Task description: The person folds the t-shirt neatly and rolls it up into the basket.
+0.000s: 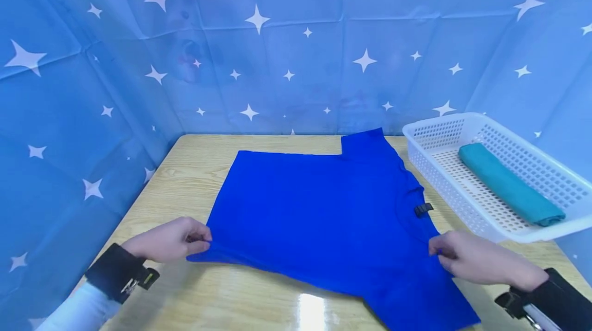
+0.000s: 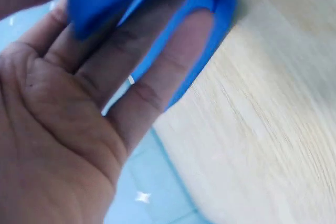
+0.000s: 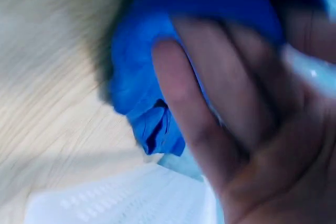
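A blue T-shirt (image 1: 305,207) lies spread on the table, its hem to the left and its collar to the right. My left hand (image 1: 178,238) pinches the near corner of the hem, and the near side edge is lifted slightly. At the shoulder between collar and near sleeve, my right hand (image 1: 469,256) pinches the cloth. In the left wrist view, blue cloth (image 2: 223,19) bends over the fingertips of the left hand (image 2: 79,98). In the right wrist view, cloth (image 3: 136,61) hangs around the fingers of the right hand (image 3: 247,108). A small black tag (image 1: 423,210) shows at the collar.
A white perforated basket (image 1: 444,197) stands at the right of the wooden table (image 1: 199,171), with a rolled teal cloth (image 1: 509,182) inside. Blue star-printed curtains (image 1: 296,48) close off the back and sides. The T-shirt's far sleeve reaches near the table's back edge.
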The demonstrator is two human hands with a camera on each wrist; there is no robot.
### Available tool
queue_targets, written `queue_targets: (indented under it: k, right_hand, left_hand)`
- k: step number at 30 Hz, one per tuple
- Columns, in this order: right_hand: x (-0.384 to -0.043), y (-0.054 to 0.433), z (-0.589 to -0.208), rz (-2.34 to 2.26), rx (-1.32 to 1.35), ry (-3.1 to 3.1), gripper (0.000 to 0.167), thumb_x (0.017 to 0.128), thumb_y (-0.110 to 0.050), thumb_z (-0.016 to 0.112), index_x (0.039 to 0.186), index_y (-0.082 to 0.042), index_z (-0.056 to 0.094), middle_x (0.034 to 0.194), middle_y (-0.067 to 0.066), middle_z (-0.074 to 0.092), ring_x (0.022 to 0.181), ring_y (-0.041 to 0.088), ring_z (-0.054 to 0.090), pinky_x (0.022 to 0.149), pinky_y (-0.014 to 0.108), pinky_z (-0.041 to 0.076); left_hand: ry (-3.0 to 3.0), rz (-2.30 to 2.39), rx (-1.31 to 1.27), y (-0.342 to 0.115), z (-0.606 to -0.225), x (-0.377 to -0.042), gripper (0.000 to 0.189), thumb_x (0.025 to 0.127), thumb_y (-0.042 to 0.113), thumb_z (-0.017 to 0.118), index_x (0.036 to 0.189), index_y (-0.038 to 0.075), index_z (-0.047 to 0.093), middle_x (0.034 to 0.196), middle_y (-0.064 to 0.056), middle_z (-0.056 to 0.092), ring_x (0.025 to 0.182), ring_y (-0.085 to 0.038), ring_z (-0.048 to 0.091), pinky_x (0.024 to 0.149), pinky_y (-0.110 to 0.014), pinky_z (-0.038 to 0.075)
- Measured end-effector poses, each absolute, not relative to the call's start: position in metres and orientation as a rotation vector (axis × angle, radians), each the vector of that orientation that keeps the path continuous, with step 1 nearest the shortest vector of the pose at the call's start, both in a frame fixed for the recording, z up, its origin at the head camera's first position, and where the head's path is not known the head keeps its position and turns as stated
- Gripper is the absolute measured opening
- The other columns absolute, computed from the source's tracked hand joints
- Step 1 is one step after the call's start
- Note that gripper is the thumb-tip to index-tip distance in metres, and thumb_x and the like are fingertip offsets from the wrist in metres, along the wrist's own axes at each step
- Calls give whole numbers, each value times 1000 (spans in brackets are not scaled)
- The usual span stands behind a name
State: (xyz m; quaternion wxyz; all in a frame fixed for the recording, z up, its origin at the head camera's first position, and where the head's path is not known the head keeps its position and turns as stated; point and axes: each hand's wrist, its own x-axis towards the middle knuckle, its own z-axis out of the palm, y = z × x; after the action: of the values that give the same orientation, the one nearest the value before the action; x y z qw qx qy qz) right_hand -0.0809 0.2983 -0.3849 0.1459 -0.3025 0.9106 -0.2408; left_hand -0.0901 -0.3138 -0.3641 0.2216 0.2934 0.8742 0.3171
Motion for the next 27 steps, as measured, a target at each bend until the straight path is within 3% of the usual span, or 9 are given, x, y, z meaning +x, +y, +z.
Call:
queue_targets:
  k: [6, 14, 22, 27]
  right_hand:
    - [-111, 286, -390, -718, -488, 2999, 19, 96, 1, 55, 106, 10, 69, 70, -1, 58, 56, 6, 46, 50, 25, 39]
    - [-129, 272, -404, -494, -498, 3165, 11, 93, 2, 63, 96, 10, 71, 80, 17, 70, 61, 20, 58, 56, 40, 52]
    - [-134, 269, -400, -377, -436, 3135, 13, 92, 4, 57, 88, 3, 69, 68, 6, 58, 59, 21, 52, 52, 36, 42]
    - [-138, 268, -398, -344, -431, 3140, 12, 91, 4, 55, 88, 3, 66, 66, 7, 56, 57, 22, 52, 49, 36, 41]
  left_hand:
    - [2560, 943, 467, -312, -373, -132, 19, 106, 17, 59, 93, 5, 66, 72, 4, 43, 65, -11, 45, 56, -23, 33]
    - [2685, 936, 219, -305, -393, -149, 26, 106, 24, 62, 88, 7, 69, 69, 3, 40, 69, -19, 46, 59, -27, 28]
    - [2728, 971, 137, -301, -396, -150, 26, 104, 23, 65, 85, 5, 70, 66, 4, 42, 66, -17, 46, 57, -25, 29]
    - [2704, 969, 117, -301, -397, -149, 24, 104, 20, 65, 86, 4, 68, 63, 5, 39, 60, -15, 45, 54, -25, 30]
